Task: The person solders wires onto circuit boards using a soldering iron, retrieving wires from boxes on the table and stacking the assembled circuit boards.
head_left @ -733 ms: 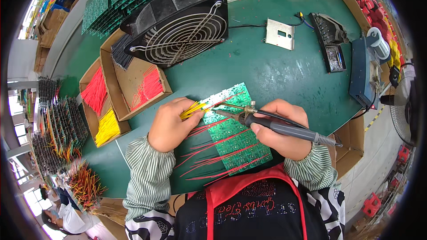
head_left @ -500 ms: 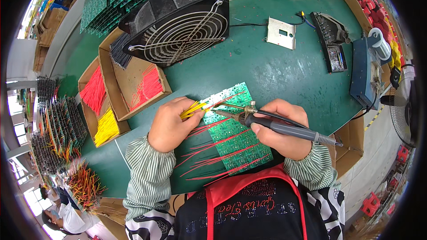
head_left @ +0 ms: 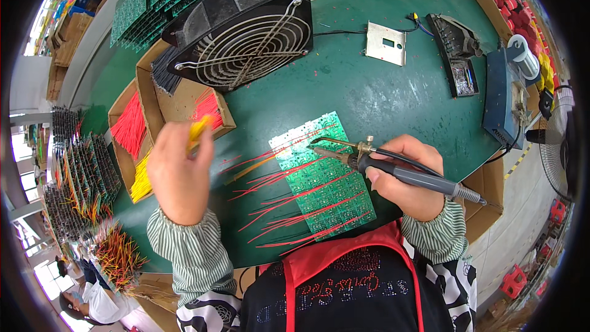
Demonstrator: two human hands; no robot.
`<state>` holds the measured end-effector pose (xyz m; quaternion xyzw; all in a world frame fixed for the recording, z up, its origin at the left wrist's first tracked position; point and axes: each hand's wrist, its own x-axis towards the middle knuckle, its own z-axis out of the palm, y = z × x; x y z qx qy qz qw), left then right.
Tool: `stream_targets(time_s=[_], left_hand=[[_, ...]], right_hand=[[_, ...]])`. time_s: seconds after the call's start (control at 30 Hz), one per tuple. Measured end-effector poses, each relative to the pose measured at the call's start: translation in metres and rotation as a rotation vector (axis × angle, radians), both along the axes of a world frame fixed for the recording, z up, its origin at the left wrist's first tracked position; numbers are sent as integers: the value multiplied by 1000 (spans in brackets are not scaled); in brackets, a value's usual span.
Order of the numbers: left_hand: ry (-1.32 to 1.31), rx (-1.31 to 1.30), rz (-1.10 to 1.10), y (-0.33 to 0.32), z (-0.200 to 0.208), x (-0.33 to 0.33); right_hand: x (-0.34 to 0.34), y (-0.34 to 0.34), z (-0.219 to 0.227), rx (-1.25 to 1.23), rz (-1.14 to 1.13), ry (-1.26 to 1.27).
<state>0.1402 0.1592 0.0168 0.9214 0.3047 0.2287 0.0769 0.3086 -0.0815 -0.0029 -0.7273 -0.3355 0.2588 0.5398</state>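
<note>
The left hand (head_left: pixel 180 175) has moved since the earlier frames: it was at the left edge of the green circuit board (head_left: pixel 329 193), and now it is well to the left, in front of the cardboard trays (head_left: pixel 228 124). With the hand out of the way, a yellow strand (head_left: pixel 249 170) shows on the worktop (head_left: pixel 393 104), running left from the board between the red wires (head_left: pixel 264 178). The right hand (head_left: pixel 409 178) has shifted a little to the right, taking the soldering iron (head_left: pixel 402 173) along, while the board lies in nearly the same place, slightly tilted, near the middle of the worktop. The left grip is nearly closed, thumb and fingers pinching a bunch of yellow wires (head_left: pixel 200 128) that is blurred along with the hand. The right grip is wrapped around the iron's grey handle, thumb along its near side. The iron points left over the far half of the board, with a thin metal tube (head_left: pixel 337 142) above it; whether the tip touches the board I cannot tell. Red wires trail off the board's left side, with darker ones among them. Beyond the left hand, the trays hold more red and yellow lengths, and a black fan (head_left: pixel 252 55) stands on the far side. A blue unit (head_left: pixel 505 95) sits at the right.
</note>
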Motion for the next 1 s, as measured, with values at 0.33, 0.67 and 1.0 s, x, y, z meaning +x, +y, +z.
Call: stream_targets(time_s=[0.33, 0.67, 1.0], left_hand=[[114, -523, -404, -31, -42, 30], [137, -596, -392, -29, -45, 33], [53, 85, -127, -3, -21, 21]], right_hand=[[1, 3, -2, -17, -47, 14], [4, 6, -3, -16, -20, 51], [8, -7, 0, -27, -92, 50]])
